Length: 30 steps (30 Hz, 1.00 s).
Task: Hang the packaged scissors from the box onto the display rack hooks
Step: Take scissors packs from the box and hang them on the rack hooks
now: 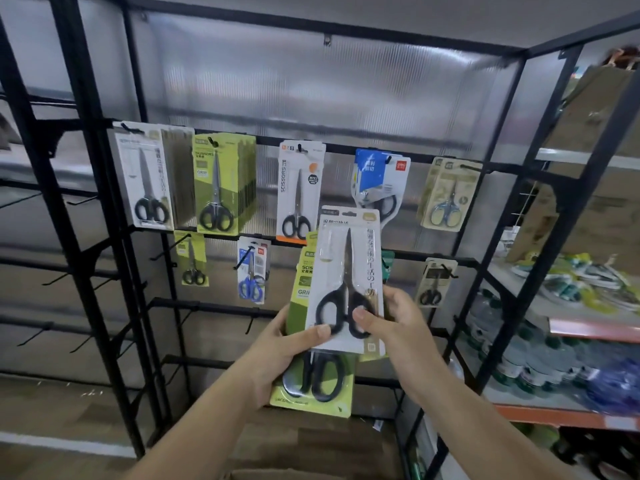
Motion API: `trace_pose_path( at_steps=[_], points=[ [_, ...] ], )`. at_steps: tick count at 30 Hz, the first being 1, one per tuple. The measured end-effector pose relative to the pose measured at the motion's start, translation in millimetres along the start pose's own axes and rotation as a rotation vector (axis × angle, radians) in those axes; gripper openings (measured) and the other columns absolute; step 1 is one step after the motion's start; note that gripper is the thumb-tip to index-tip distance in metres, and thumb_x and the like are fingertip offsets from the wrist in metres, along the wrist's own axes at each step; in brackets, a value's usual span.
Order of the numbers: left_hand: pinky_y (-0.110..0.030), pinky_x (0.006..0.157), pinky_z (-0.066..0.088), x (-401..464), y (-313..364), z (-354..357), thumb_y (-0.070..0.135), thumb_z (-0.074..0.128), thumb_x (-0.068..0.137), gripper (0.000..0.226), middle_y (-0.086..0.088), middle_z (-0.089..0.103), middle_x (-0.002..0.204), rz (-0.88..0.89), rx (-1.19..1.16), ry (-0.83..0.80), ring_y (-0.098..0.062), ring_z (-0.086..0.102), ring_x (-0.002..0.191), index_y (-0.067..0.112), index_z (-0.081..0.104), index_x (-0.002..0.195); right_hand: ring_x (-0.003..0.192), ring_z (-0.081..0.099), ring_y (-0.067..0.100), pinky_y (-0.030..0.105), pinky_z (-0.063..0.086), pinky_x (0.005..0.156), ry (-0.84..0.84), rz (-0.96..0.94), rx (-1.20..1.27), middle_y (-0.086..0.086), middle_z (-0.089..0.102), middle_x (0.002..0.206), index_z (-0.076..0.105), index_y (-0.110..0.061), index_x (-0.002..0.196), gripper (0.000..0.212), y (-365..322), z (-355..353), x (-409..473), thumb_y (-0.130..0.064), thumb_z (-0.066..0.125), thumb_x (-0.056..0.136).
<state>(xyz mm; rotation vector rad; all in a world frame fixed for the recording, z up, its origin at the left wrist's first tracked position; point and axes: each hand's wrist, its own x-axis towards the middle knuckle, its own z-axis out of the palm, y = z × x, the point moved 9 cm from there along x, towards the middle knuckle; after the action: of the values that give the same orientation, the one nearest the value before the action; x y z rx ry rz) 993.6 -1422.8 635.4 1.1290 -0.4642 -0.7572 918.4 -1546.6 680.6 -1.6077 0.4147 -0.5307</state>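
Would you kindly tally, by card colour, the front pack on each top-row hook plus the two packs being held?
White: 3, hung packs and the held white pack
Green: 2, hung pack and the held green pack
Blue-and-white pack: 1
Beige pack: 1
Total: 7

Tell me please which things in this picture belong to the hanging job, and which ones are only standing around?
Belonging to the job:
white scissors pack, pinched by right hand
green scissors pack, held by left hand
black display rack with its free hooks
cardboard box below

Only standing around:
goods on the right shelves
brown paper bags
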Motion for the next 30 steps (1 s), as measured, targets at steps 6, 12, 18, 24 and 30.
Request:
trace_pose_path(
  at_steps=[6,12,18,24,30],
  points=[
    [-0.034,0.076,0.055,-4.3,-9.2,8.0,0.047,0.093,0.03,0.106,-0.013,0.067,0.114,0.075,-0.02,0.032,-0.028,0.066,0.099,0.014,0.053,0.123,0.088,0.066,0.019,0.035,0.053,0.079,0.018,-0.026,0.226,0.003,0.07,0.096,0.058,-0.018,0.104,0.022,8.0,-1.9,-1.0,-0.001,0.056,0.089],
    [-0.033,0.077,0.057,-14.9,-19.0,-7.4,0.058,0.089,0.028,0.111,-0.012,0.068,0.114,0.121,-0.086,0.113,-0.028,0.066,0.101,0.014,0.054,0.123,0.084,0.064,0.014,0.029,0.05,0.074,-0.043,-0.027,0.263,-0.001,0.067,0.092,0.055,-0.019,0.098,0.016,14.2,13.1,-1.4,-0.005,0.051,0.092],
    [-0.029,0.075,0.055,-30.5,0.6,-36.4,0.063,0.084,0.04,0.109,-0.014,0.064,0.121,0.217,-0.15,0.137,-0.028,0.064,0.108,0.012,0.05,0.13,0.069,0.063,0.015,0.031,0.051,0.066,-0.159,0.061,0.296,0.002,0.067,0.08,0.058,-0.012,0.091,0.015,7.6,61.6,14.1,0.001,0.05,0.091],
    [-0.046,0.101,0.043,-34.3,22.9,-104.2,0.056,0.086,0.048,0.101,-0.014,0.059,0.129,0.216,-0.177,0.166,-0.032,0.057,0.118,0.016,0.049,0.133,0.074,0.061,0.019,0.031,0.049,0.064,-0.179,0.026,0.217,0.004,0.066,0.084,0.06,-0.013,0.089,0.011,-2.4,130.7,24.8,-0.003,0.055,0.09],
    [-0.036,0.078,0.055,-44.1,69.7,-198.2,0.041,0.08,0.064,0.071,-0.011,0.068,0.114,0.23,-0.089,0.289,-0.029,0.066,0.103,0.016,0.054,0.125,0.08,0.063,0.017,0.028,0.051,0.069,-0.13,-0.044,0.195,0.0,0.07,0.086,0.065,-0.021,0.087,0.02,-12.9,218.6,44.6,-0.003,0.057,0.088]
  ],
)
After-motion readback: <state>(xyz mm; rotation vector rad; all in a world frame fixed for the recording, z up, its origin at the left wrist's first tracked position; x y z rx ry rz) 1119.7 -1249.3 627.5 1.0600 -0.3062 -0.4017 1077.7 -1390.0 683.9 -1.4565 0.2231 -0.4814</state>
